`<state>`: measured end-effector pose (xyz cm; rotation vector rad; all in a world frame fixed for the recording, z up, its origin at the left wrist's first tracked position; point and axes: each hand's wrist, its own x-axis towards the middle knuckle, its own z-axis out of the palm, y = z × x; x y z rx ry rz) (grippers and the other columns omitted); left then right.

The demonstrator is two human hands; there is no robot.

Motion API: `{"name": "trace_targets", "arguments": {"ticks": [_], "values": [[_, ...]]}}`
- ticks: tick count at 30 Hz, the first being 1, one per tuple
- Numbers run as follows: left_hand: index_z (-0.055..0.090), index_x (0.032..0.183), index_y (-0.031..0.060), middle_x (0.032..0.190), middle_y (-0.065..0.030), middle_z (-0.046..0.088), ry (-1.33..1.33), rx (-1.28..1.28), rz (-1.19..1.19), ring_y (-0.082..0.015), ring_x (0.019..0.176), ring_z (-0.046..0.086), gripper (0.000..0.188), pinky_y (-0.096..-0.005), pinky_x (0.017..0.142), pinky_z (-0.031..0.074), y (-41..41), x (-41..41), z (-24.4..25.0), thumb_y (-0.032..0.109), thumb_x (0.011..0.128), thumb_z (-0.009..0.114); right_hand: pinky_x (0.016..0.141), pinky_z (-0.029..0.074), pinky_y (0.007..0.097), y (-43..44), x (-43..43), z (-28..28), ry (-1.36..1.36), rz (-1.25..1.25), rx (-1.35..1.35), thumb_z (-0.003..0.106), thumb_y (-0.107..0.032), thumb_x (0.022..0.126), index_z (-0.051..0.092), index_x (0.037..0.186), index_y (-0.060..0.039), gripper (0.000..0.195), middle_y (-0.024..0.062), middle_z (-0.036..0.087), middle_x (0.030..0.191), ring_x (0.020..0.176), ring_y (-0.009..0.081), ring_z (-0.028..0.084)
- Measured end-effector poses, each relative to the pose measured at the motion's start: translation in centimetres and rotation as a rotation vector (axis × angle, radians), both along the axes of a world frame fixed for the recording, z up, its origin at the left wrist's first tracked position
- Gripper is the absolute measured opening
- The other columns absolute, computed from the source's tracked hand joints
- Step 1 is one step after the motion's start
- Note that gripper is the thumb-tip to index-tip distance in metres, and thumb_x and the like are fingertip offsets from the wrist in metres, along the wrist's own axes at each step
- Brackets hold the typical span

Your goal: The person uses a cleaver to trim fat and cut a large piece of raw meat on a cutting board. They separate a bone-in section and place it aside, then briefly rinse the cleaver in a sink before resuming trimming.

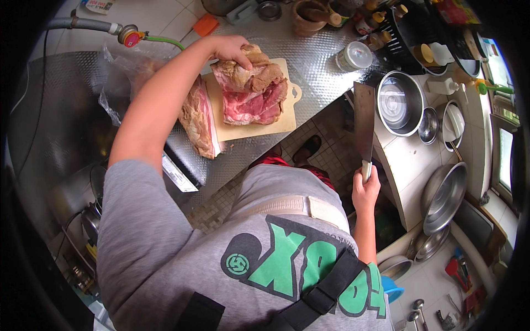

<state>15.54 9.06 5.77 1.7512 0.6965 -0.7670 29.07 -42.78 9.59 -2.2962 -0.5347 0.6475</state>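
Observation:
My left hand (232, 50) grips the top edge of a thick piece of meat (258, 97), its thumb over the browned rind and its fingers partly hidden. The meat's pink cut face shows, and it rests on a cream cutting board (252, 134). Against the board's left side lies a second, long slab of meat (198, 120), partly hidden by my left forearm. Well to the right of the board, over the gap beside the counter, my right hand (366, 188) holds a cleaver (364, 120) by its pale handle, the blade pointing away from me.
The textured metal counter (314, 49) holds a clear plastic bag (109, 99), a lidded tub (355, 56) and a mortar with pestle (308, 18). On the right, a tiled counter (408, 161) carries metal bowls (400, 103). A hose with a regulator (130, 36) runs at the upper left.

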Motion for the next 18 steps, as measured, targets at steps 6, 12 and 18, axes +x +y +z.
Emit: {"name": "trace_targets", "arguments": {"ticks": [6, 12, 18], "values": [[0.066, 0.115, -0.0036, 0.106, -0.0112, 0.073, -0.162, 0.187, 0.046, -0.0201, 0.095, 0.068, 0.046, -0.0348, 0.087, 0.053, -4.7, -2.7, 5.3, 0.016, 0.077, 0.084, 0.059, 0.048, 0.0324, 0.5, 1.2, -0.6, 0.009, 0.077, 0.049, 0.058, -0.007, 0.088, 0.056, 0.089, -0.0023, 0.005, 0.0109, 0.058, 0.069, 0.057, 0.0203, 0.057], [0.066, 0.116, -0.0055, 0.105, -0.0249, 0.073, -0.261, 0.385, 0.092, -0.0364, 0.101, 0.071, 0.053, -0.0407, 0.090, 0.053, -10.4, -4.8, 11.8, 0.022, 0.074, 0.083, 0.059, 0.048, 0.0326, 1.2, 2.2, -1.2, 0.026, 0.141, 0.066, 0.058, -0.008, 0.088, 0.055, 0.089, -0.0019, 0.006, 0.0114, 0.057, 0.068, 0.057, 0.0215, 0.057], [0.065, 0.116, -0.0065, 0.105, -0.0183, 0.074, -0.350, 0.284, 0.436, -0.0269, 0.098, 0.072, 0.049, -0.0380, 0.087, 0.055, -13.9, -7.3, 15.0, 0.018, 0.077, 0.083, 0.059, 0.048, 0.0348, 1.9, 3.4, -1.6, 0.030, 0.213, 0.086, 0.058, -0.008, 0.088, 0.056, 0.090, -0.0022, 0.006, 0.0125, 0.057, 0.068, 0.057, 0.0242, 0.057]]}}
